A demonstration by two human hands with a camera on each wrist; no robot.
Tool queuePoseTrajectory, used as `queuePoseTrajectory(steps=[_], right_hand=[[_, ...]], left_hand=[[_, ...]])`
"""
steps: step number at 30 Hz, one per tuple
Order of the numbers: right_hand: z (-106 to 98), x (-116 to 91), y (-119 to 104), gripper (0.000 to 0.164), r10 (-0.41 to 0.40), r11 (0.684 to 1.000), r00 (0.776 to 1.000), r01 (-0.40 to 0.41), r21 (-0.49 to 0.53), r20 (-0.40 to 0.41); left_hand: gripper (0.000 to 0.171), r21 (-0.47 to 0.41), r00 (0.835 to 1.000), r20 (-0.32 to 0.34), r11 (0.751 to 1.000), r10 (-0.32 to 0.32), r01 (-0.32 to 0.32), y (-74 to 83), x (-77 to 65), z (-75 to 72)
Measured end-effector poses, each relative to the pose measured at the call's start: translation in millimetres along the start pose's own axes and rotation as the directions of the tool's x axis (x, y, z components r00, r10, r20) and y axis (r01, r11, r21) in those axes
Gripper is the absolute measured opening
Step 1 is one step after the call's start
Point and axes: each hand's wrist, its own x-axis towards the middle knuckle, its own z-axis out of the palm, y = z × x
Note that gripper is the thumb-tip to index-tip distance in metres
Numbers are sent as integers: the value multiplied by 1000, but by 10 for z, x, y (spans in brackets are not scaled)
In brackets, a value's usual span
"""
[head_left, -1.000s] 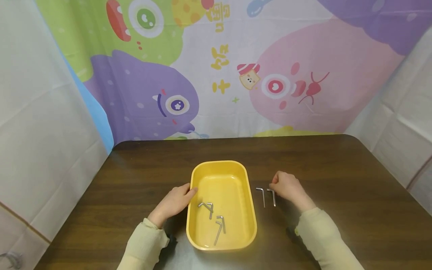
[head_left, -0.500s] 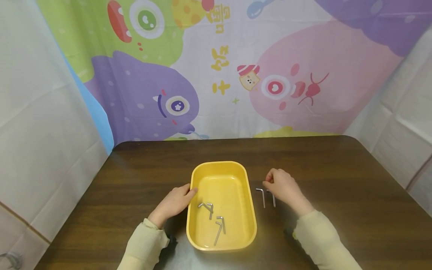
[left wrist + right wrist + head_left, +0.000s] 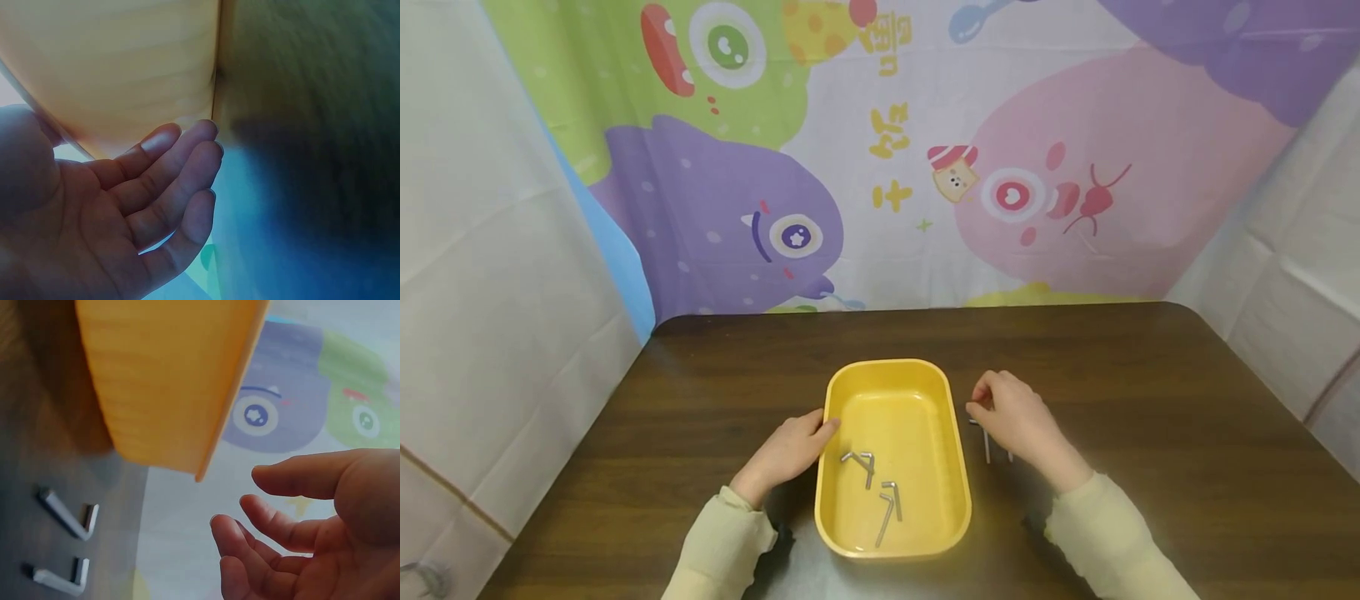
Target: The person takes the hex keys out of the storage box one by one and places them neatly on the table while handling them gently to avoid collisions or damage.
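Right fingers [image 3: 226,536], parted and empty, hover above 2 hex keys [image 3: 62,514] on the counter [image 3: 1120,375]; left fingers [image 3: 197,164] pinch the yellow tray [image 3: 895,425]. I judge this a reach: next, lower and pinch 1.

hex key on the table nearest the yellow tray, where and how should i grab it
Probably best pinched across the middle of its long arm, with the right hand coming down from above. The hex key lies flat on the table, its long arm straight, slim and apart from the tray; the short bent arm points toward the tray and offers less to hold.
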Motion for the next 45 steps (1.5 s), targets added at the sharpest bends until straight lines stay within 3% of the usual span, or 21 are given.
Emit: queuePoseTrajectory(steps=[17,28,45], right_hand=[[78,-17,-345,11,-96,995,995,96,-18,-5],[254,-93,-567,15,-138,989,987,142,-39,76],[564,-232,-731,14,-345,925,921,366,-98,182]], left_hand=[[28,-5,1000,5,1000,-1,1,9,-1,-4],[28,-9,1000,-2,1000,1,-1,0,2,10],[28,0,1000,-1,1000,11,-11,-3,6,13]])
